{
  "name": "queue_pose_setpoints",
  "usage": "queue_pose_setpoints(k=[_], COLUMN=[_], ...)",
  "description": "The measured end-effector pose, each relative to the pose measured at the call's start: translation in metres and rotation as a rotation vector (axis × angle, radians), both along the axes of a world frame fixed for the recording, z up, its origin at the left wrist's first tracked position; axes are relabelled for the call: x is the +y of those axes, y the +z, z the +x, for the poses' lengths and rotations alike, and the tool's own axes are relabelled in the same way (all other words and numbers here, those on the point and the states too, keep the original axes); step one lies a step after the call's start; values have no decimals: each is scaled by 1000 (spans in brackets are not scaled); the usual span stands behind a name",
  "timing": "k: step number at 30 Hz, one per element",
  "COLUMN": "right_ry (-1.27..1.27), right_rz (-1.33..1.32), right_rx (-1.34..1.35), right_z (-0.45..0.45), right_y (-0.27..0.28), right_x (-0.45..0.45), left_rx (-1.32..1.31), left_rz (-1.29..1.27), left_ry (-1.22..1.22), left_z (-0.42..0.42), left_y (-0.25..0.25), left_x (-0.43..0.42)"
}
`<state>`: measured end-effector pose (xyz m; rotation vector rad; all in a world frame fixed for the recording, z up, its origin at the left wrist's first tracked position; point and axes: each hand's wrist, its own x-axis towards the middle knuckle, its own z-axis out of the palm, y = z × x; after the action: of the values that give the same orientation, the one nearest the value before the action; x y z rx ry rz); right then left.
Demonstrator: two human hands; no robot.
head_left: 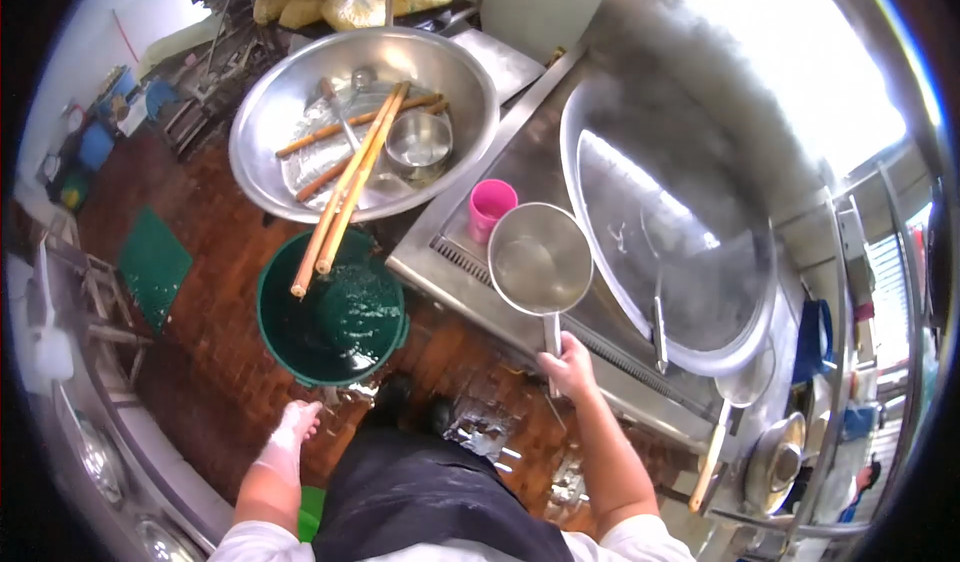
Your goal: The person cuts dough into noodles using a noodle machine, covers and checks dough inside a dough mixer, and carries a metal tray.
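My right hand [570, 365] is wrapped round the handle of a metal saucepan [541, 262], whose round bowl sits over the edge of the steel stove counter. A pink plastic cup [492, 207] stands on the counter just beyond the pan. My left hand [298, 420] is low, near the rim of a green bucket [390, 347] on the floor; its fingers are loosely curled and I see nothing in them. Water glints inside the bucket. To the right of the pan is a large steaming wok [576, 177] with a metal-handled utensil [659, 334] leaning in it.
A wide metal basin [262, 187] holds wooden-handled tools, a small metal pot [419, 142] and two long bamboo sticks [350, 207] that jut over the bucket. A wooden-handled strainer [712, 457] lies at the counter's right end. The tiled floor [215, 292] looks wet around my feet.
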<state>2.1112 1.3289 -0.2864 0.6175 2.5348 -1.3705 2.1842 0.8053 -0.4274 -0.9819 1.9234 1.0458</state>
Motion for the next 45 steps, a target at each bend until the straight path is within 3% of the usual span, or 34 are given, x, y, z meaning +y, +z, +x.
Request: queue_pose_setpoints(k=[6,10,12,13,16,18,20,21,23,27,28,31,34,35,36,38,40,42,43,45], right_ry=[42,317,177,165,414,426,551,606,694,653,632,583,553,589,537,658,708,799,714,610], right_rz=[-35,554,744,695,827,946,1011,1045,1149,1016,970,875,816,684,586,575,555,604,533,489], right_rx=[11,-374,-2,225,578,631,445,370,393,461,467,512,464,441,346,282,114,252,296,235], right_z=[-9,-28,-46,-63,-139,-189,-227,-236,-244,-231,-217,-173,-124,-108,-90,-68,-59,-64,-65,-71], right_y=[-30,78,85,93,105,73,50,42,25,61,78,119,131,130,129,104,72,12,-13,-55], right_x=[8,-17,-18,-25,-72,-87,-91,-89,-80,-89,-91,-95,-106,-116,-134,-171,-228,-271,-292,-310], left_rx=[46,68,83,76,0,62,38,146,124,37,61,-40,19,-38,-22,24,78,125,94,115], left_rz=[-8,-8,-13,-27,-45,43,-103,-101,-179,-219,-91,-195,-173,-91,-72,-64,-66,-75,-97,-97], left_ry=[71,229,325,354,432,536,470,561,566,630,826,566,746,723,769,733,619,519,395,401], left_z=[17,43,64,79,114,150,165,176,184,219,225,251,241,246,230,210,205,193,161,129], left_y=[4,5,4,-3,5,8,33,38,60,56,52,28,39,19,32,38,0,-49,-7,-19], left_x=[-3,-18,-27,-33,-35,-39,-32,-29,-27,-32,-33,-52,-63,-83,-87,-108,-146,-186,-195,-222])
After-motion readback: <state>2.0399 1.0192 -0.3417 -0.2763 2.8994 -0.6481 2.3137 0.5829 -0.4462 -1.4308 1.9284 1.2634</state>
